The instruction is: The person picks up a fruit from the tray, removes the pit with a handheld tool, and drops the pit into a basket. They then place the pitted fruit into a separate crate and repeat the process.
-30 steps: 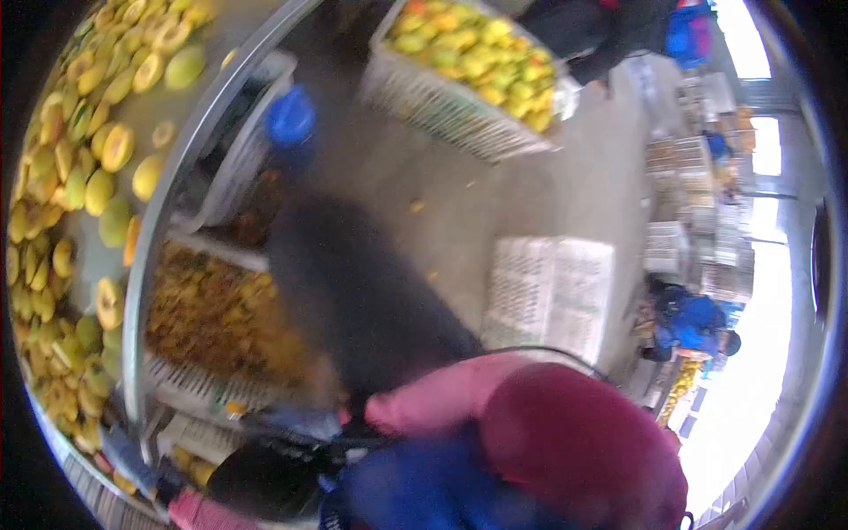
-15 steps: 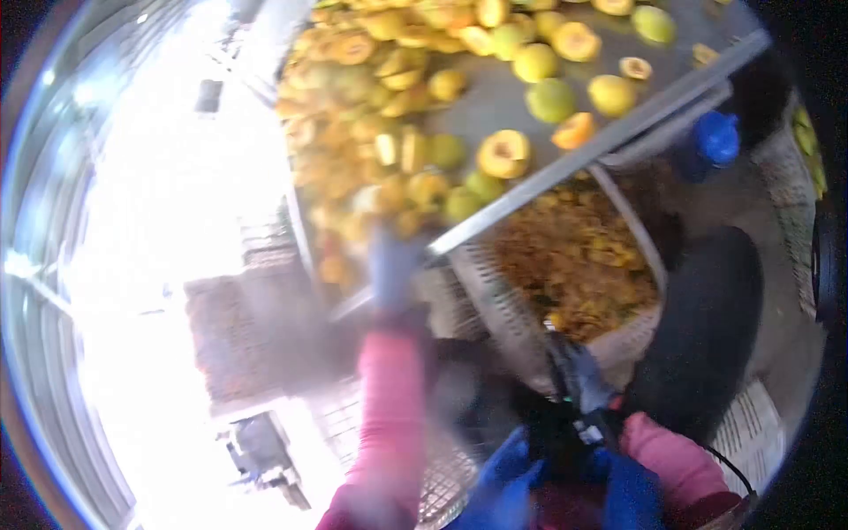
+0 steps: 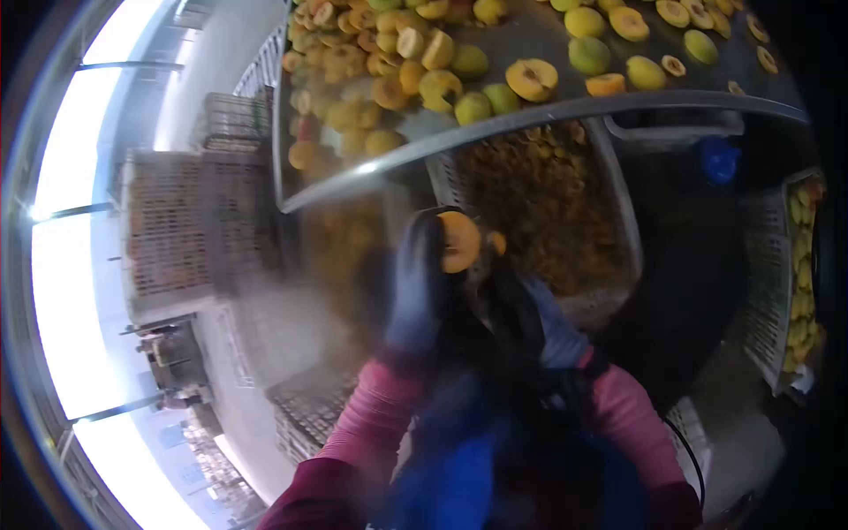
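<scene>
My left hand (image 3: 415,278), in a grey and black glove, is closed on a peach half (image 3: 460,242) with its orange cut face turned to the right. My right hand (image 3: 534,309), gloved alike, is close beside it with the fingers curled. What it grips is blurred and dark. A small orange bit (image 3: 498,243) shows near its fingertips, next to the peach half. Both hands are in front of the metal table (image 3: 548,113), where whole and halved yellow-green peaches (image 3: 532,79) lie, heaped more thickly on the left.
Below the table edge stands a crate (image 3: 624,190) with brownish-orange scraps (image 3: 539,212). A blue object (image 3: 720,161) is under the table on the right. Another crate (image 3: 767,291) at far right holds yellow-green fruit (image 3: 802,283). Stacked crates (image 3: 168,234) stand at left.
My left hand has come back from the fruit heap toward my body and now holds a peach half. My right hand has risen to meet it. The view has turned.
</scene>
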A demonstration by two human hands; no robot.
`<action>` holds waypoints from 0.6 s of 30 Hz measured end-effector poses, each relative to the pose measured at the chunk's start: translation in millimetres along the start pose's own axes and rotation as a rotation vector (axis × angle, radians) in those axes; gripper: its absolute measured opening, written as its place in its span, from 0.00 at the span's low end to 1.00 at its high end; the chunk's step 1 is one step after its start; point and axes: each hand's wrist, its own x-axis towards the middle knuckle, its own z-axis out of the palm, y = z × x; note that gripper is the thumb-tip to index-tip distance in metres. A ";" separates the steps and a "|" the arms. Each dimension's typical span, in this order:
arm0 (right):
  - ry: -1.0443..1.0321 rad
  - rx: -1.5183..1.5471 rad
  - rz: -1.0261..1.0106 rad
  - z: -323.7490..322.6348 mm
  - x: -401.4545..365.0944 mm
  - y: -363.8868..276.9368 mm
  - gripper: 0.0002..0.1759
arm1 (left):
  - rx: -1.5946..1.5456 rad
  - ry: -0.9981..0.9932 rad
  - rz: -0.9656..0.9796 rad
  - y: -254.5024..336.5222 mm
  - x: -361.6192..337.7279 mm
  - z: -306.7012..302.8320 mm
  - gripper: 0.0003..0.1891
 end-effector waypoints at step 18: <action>0.147 0.430 0.482 -11.3 -15.7 -11.1 0.21 | 0.124 -0.351 0.129 3.8 -45.4 4.7 0.16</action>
